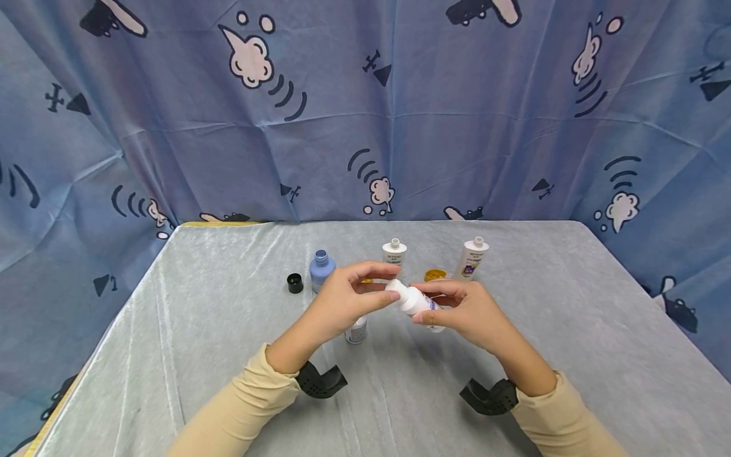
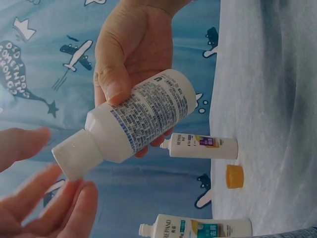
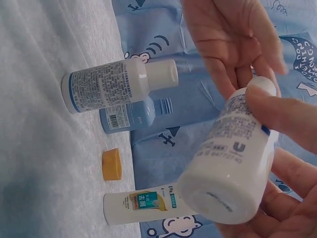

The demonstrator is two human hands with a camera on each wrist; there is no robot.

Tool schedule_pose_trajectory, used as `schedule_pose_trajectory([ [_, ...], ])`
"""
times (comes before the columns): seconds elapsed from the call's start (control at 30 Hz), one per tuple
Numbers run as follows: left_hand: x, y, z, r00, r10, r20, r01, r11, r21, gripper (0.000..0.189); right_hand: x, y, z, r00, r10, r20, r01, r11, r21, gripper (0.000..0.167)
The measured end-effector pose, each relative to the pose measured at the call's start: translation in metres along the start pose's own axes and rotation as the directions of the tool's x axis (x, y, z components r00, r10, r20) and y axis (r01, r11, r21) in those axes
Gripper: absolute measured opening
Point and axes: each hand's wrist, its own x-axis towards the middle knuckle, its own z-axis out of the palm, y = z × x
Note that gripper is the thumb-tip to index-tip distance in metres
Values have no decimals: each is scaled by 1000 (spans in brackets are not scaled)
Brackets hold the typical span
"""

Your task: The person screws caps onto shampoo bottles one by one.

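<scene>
My right hand (image 1: 459, 311) grips a white bottle (image 2: 143, 114) round its body, thumb on the printed back label. The bottle is tilted, its white cap (image 2: 77, 153) toward my left hand (image 1: 339, 301). Around that cap the left fingers are spread; in the left wrist view the thumb stands apart from it, while a fingertip is at its lower edge. The right wrist view shows the held bottle's base (image 3: 218, 198) close up. A second white bottle (image 3: 106, 87) with its white cap on stands upright on the table, partly behind the left hand in the head view.
A blue bottle (image 1: 322, 266) without a cap stands beside a black cap (image 1: 294, 283). Two uncapped white REPAND bottles, one with a teal label (image 1: 394, 251) and one with a purple label (image 1: 473, 257), stand farther back. Yellow caps (image 1: 435, 275) lie near them on the grey-covered table (image 1: 228, 355).
</scene>
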Motion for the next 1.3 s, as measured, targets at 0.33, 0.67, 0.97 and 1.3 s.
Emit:
schedule_pose_trajectory([
  [0.33,3,-4,2,995,-36,-93,45,994,103,27,-1,-1,0,1000,-5,0,5,1000,-8,44],
  [0.67,2,-3,2,998,-40,-49,43,997,64,29,-1,-1,-1,1000,-4,2,4,1000,-1,43],
  [0.97,1,-3,2,1000,-8,3,8,999,37,30,-2,-4,-2,1000,4,4,-4,1000,0,43],
  [1.3,-1,-1,0,997,46,62,-47,999,4,32,-3,-5,-4,1000,17,21,-18,1000,16,45],
])
